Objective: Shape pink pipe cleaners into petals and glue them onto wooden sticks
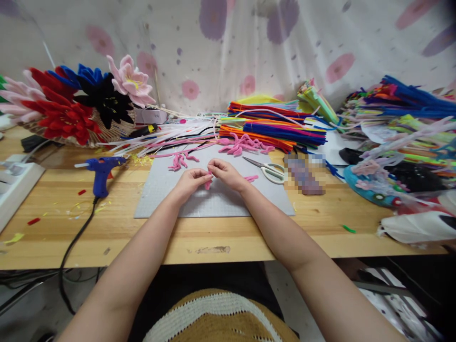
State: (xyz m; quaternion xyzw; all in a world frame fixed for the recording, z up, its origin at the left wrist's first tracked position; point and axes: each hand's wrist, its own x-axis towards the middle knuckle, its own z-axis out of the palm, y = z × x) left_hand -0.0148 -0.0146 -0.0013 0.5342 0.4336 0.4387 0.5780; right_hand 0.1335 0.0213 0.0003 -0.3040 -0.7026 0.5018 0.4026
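Tabletop (228, 237): pale wood, scuffed near the edge.
Left hand (194, 182): thumb and finger closed on a fuzzy pink strip (208, 184), above the mat (153, 202).
Right hand (226, 174): fingertips bunched just beside it; whether they grip, cannot tell.
Mat: flat, grey.
Scissors (270, 172): pale looped handles.
Stems (285, 134): straight, fuzzy, bundled.
Hidden: part of the strip, by fingers.
Pixelated: slab (304, 175) beside scissors.

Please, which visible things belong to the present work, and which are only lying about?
Seemingly in the job:
pink piece in the left hand
bent pink pieces
gray mat
perhaps scissors

Apparently lying about:
black flower
red scraps
green scrap
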